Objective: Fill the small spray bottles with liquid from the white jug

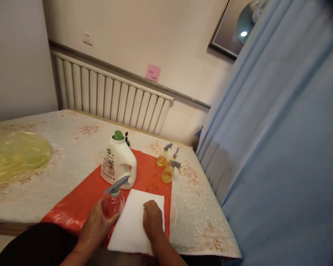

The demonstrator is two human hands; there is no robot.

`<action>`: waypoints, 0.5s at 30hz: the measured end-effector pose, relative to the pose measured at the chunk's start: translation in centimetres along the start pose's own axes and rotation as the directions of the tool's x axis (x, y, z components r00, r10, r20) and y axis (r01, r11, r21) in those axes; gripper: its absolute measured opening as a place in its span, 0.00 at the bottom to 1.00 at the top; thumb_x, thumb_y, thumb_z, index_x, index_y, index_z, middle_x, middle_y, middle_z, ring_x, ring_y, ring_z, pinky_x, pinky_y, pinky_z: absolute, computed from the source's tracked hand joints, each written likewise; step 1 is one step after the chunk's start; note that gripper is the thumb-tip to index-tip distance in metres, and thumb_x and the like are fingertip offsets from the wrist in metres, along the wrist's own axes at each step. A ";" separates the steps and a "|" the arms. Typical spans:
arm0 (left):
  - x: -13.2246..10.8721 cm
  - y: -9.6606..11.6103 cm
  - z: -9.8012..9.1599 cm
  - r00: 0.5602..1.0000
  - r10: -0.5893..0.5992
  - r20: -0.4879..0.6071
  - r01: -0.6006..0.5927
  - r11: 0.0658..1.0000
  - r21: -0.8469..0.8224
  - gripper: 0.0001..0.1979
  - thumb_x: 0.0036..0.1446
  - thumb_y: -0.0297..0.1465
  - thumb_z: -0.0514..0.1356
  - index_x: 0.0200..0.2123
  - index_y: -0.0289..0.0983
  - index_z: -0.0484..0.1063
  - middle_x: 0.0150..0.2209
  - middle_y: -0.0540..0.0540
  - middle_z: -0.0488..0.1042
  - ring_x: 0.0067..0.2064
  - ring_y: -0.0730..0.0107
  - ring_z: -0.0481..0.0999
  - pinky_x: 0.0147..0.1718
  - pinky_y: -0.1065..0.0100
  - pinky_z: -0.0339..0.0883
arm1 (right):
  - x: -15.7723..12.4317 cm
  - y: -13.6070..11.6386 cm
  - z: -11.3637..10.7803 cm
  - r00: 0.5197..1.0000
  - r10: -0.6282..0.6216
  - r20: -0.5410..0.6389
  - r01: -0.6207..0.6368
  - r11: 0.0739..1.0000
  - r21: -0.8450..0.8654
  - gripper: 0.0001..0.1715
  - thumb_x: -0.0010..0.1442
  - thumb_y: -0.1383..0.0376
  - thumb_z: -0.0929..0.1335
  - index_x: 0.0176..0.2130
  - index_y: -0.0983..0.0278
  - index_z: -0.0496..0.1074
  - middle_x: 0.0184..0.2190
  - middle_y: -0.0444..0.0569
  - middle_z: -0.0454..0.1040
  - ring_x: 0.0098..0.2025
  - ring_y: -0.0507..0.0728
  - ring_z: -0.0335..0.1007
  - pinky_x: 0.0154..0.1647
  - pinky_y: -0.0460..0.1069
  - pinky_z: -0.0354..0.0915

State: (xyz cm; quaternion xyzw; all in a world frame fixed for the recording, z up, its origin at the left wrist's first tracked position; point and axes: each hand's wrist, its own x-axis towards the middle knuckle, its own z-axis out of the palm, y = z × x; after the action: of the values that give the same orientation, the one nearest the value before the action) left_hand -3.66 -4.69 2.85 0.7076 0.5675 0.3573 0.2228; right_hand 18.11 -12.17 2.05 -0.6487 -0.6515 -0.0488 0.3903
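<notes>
My left hand (96, 223) grips a small clear spray bottle (113, 202) with a grey trigger head, held upright over the red mat (80, 201). My right hand (152, 220) rests with curled fingers on a white folded cloth (133, 225) that lies on the mat's near end. Just behind the bottle stands a white detergent jug (118, 160) with a green cap. Three small spray bottles (168, 164) with yellow liquid stand at the mat's far right corner.
The table (72, 144) has a pale floral cover. A yellow translucent plastic item (13, 155) lies at its left. A white radiator (108, 94) runs along the wall behind. A blue curtain (280, 147) hangs close on the right.
</notes>
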 end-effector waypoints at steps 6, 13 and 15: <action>0.9 0.3 -1.1 0.994 -0.061 0.090 0.058 0.998 0.035 0.37 0.47 0.52 0.59 0.54 0.34 0.59 0.51 0.33 0.70 0.53 0.43 0.72 0.48 0.51 0.68 | -0.2 0.4 0.2 1.000 -0.005 -0.022 0.004 1.000 -0.020 0.16 0.57 0.77 0.59 0.37 0.62 0.70 0.32 0.49 0.70 0.36 0.58 0.67 0.37 0.51 0.65; 1.5 -0.1 -1.4 0.991 -0.100 0.086 0.096 0.994 0.049 0.38 0.47 0.51 0.60 0.55 0.34 0.59 0.53 0.31 0.70 0.54 0.43 0.72 0.50 0.51 0.67 | -0.2 0.9 0.7 0.999 -0.018 -0.034 0.017 0.999 -0.036 0.13 0.58 0.76 0.59 0.36 0.63 0.69 0.32 0.49 0.70 0.36 0.58 0.66 0.38 0.51 0.65; 1.7 -0.3 -1.5 0.992 -0.106 0.071 0.103 0.994 0.044 0.39 0.46 0.51 0.60 0.55 0.32 0.59 0.53 0.31 0.70 0.54 0.43 0.72 0.50 0.51 0.68 | -0.2 0.9 0.6 0.999 -0.018 -0.037 0.017 0.999 -0.041 0.13 0.58 0.76 0.59 0.36 0.63 0.69 0.32 0.49 0.70 0.36 0.58 0.66 0.37 0.51 0.64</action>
State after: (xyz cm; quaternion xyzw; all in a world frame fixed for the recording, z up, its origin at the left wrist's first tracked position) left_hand -4.83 -3.09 3.99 0.6940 0.6022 0.3074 0.2474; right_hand 18.56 -11.81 1.12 -0.6497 -0.6488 -0.0774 0.3885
